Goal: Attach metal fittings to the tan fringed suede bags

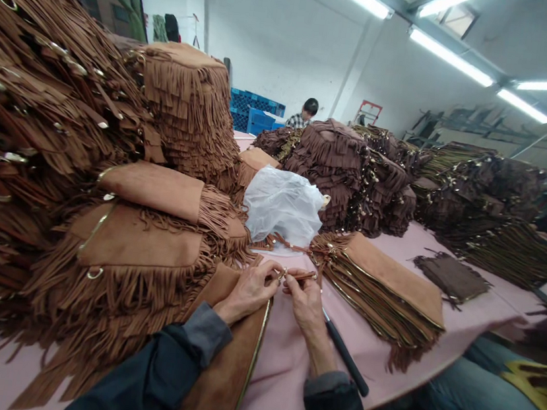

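From my remote view through the head camera, a table covered in pale pink cloth spans the foreground. At left rises a heap of tan fringed suede-like bags; across the table stands a stack of dark brown fringed bags. A long tan suede-like bag with a gold zip lies beneath my left forearm, a pile of flat tan zipped bags to the right. Beyond my hands sits a crumpled translucent white plastic bag. My left hand has thumb and fingertips closed on a small gold-coloured metal fitting. My right hand, just beside it, pinches a narrow brown strap; both pieces are above the table, near the zip's far end. A slim black rod lies beside my right wrist.
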The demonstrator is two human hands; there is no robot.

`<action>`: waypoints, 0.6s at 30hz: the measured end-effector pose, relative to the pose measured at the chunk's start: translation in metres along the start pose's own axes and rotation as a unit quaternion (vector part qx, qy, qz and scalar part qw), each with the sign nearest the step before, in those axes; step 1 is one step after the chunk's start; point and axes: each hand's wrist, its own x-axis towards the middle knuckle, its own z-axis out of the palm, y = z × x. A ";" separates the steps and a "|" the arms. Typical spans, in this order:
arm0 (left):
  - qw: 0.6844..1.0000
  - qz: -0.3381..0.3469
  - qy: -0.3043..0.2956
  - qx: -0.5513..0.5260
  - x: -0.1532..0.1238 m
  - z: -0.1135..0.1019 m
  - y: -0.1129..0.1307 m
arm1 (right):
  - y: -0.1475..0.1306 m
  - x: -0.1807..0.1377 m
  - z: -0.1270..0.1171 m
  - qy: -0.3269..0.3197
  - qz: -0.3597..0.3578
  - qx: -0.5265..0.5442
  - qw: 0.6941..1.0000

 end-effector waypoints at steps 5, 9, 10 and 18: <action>0.998 0.013 0.012 -0.063 0.001 0.003 -0.003 | -0.002 -0.001 0.000 0.016 0.003 0.004 1.000; 0.990 -0.004 0.005 -0.144 0.001 0.005 -0.002 | -0.005 -0.001 0.000 0.006 -0.008 0.001 1.000; 0.988 -0.009 0.003 -0.154 0.001 0.004 -0.001 | -0.006 -0.002 0.001 0.004 -0.012 0.000 1.000; 0.994 -0.003 0.011 -0.109 0.001 0.004 0.002 | -0.006 -0.001 0.002 0.035 -0.013 0.020 0.999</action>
